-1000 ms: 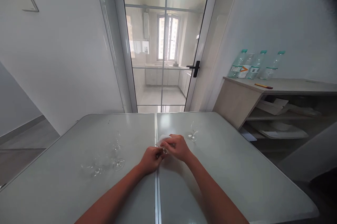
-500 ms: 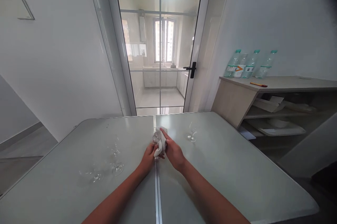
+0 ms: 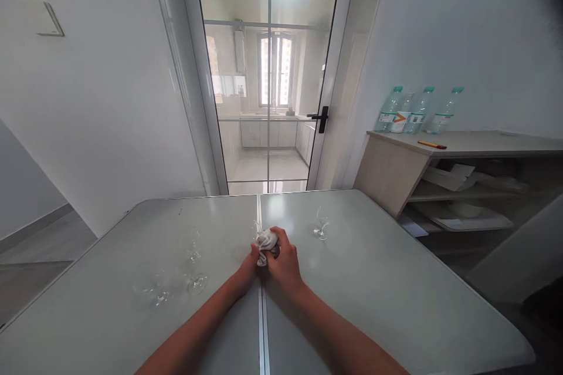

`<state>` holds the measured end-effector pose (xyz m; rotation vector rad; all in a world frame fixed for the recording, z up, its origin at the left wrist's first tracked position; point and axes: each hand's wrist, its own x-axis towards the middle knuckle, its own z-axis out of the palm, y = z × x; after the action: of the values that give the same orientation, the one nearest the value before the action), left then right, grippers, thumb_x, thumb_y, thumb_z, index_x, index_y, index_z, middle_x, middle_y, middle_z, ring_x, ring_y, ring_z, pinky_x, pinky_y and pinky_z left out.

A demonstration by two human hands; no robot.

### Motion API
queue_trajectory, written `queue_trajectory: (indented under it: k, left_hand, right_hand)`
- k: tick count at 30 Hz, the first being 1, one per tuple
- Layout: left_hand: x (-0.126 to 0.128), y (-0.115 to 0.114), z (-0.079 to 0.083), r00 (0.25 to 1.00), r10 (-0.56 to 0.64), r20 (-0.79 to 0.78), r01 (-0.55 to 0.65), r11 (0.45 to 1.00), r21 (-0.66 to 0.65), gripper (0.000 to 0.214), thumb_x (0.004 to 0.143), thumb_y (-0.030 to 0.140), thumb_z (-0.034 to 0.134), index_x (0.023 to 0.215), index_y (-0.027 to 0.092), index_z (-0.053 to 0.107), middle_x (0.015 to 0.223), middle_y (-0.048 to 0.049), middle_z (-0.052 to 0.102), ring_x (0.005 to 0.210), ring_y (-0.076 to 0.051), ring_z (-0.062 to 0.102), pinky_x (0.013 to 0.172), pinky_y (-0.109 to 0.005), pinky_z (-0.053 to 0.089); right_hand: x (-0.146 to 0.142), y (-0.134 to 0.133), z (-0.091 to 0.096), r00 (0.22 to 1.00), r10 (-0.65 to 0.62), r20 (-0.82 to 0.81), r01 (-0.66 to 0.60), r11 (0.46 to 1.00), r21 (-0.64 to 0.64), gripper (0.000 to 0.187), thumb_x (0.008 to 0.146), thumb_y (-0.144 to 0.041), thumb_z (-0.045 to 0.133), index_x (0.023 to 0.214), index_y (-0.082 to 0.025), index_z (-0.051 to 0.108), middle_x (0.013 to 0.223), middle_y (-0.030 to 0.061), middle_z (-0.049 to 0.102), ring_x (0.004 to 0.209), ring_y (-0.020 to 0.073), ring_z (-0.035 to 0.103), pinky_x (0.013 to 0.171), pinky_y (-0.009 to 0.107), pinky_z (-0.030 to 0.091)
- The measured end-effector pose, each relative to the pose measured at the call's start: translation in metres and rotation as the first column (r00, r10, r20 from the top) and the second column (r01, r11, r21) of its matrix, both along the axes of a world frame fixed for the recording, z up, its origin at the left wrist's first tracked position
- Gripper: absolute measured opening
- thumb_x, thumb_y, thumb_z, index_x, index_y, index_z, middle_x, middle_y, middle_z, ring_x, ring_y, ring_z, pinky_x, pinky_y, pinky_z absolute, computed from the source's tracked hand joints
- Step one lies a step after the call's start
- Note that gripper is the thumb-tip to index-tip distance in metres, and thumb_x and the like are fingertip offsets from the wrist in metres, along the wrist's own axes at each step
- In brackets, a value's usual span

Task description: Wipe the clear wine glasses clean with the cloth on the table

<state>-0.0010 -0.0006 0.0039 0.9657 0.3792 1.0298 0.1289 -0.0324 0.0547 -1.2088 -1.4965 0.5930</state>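
Note:
Over the middle seam of the grey table [image 3: 373,281], both my hands meet around a small clear wine glass [image 3: 256,230] and a crumpled white cloth [image 3: 265,242]. My left hand [image 3: 248,270] is closed on the lower part of the glass, which is mostly hidden by the cloth and my fingers. My right hand [image 3: 282,259] is closed on the cloth and presses it against the glass. Only a bit of the glass rim shows above the cloth.
Another clear glass [image 3: 321,227] stands right of my hands. Left of them one glass [image 3: 194,263] stands upright and another [image 3: 153,291] lies on its side. A glass door [image 3: 268,81] is behind the table, and a shelf unit [image 3: 457,146] with water bottles [image 3: 417,110] stands at right.
My right hand has turned and bunched the cloth from a draped strip into a ball on the glass. Both hands have drawn slightly closer to me.

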Motion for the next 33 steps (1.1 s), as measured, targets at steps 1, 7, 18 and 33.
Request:
queue_trajectory:
  k: [1,7,18,33]
  left_hand:
    - [0.0,0.001,0.0,1.0,0.019,-0.005,-0.019,1.0,0.008,0.078,0.088,0.072,0.051,0.144,0.019,0.056,0.133,-0.0173,0.066,0.135,-0.036,0.052,0.118,-0.052,0.035]
    - [-0.002,-0.002,0.008,0.998,0.052,0.028,-0.052,0.999,-0.015,0.075,0.091,0.074,0.043,0.145,0.023,0.054,0.143,-0.013,0.061,0.141,-0.032,0.048,0.122,-0.046,0.03]
    - [-0.004,-0.004,0.025,0.955,0.234,-0.181,-0.194,0.958,0.213,0.067,0.088,0.059,0.066,0.144,0.025,0.056,0.156,-0.0104,0.048,0.146,-0.035,0.038,0.12,-0.046,0.032]
    - [-0.012,0.0,0.028,0.944,0.313,-0.106,-0.29,0.938,0.19,0.065,0.083,0.054,0.075,0.136,0.02,0.061,0.134,-0.0173,0.065,0.113,-0.03,0.066,0.091,-0.035,0.052]
  right_hand:
    - [0.001,0.001,0.003,1.0,-0.007,-0.028,0.007,1.0,-0.004,0.043,0.079,-0.015,0.059,0.121,-0.024,0.056,0.094,0.001,0.073,0.081,0.0195,0.068,0.076,0.029,0.053]
    - [0.004,-0.003,0.012,0.985,0.142,-0.094,-0.146,0.989,-0.037,0.041,0.079,-0.022,0.064,0.119,-0.025,0.052,0.093,0.0,0.073,0.079,0.0191,0.068,0.072,0.027,0.051]
    - [0.019,0.008,0.004,0.98,0.145,-0.135,-0.162,0.979,-0.122,0.041,0.074,-0.022,0.063,0.113,-0.025,0.051,0.075,-0.0048,0.059,0.067,0.016,0.054,0.065,0.027,0.042]
    - [0.014,-0.001,0.003,0.576,0.37,-0.729,-0.737,0.621,-0.267,0.041,0.08,-0.049,0.079,0.1,-0.015,0.071,0.088,0.0048,0.068,0.076,0.015,0.058,0.072,0.028,0.042]
